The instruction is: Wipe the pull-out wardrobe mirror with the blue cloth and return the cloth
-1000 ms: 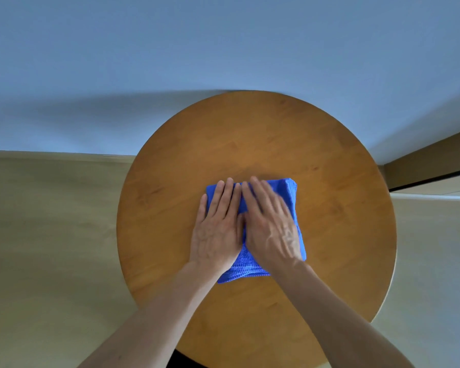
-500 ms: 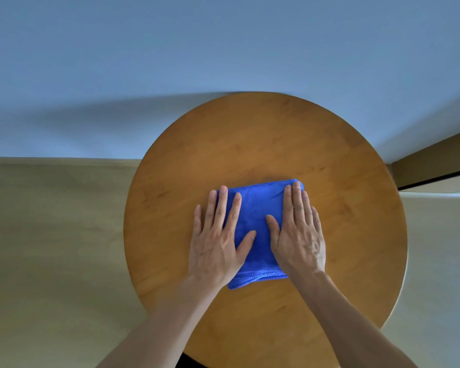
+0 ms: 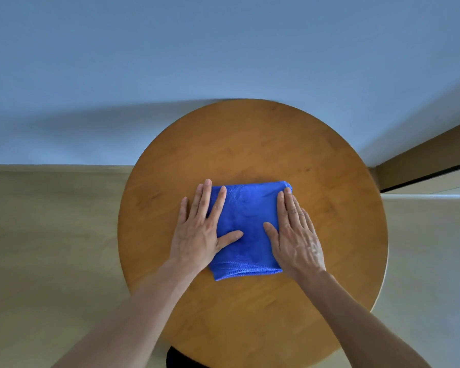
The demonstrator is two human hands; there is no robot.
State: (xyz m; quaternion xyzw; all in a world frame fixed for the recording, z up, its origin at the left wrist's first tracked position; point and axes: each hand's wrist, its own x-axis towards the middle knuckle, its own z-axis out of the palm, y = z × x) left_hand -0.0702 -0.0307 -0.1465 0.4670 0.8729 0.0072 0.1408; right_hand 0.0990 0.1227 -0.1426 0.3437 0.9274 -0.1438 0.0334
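Blue cloth (image 3: 246, 229) is lying folded at frame centre on the round wooden table (image 3: 252, 144). Only the head view here, mirror not showing in it. My read: either the pickup before wiping or the cloth being set back down, can't tell which from this. Left hand (image 3: 199, 232) is pressing flat on the cloth's left edge, fingers straight and spread, partly over bare wood. Right hand (image 3: 296, 235) is lying flat on the right edge, fingers together, thumb on the fabric. Neither is gripping anything. If pickup is next, fingers need to be curling under an edge; otherwise just lifting away.
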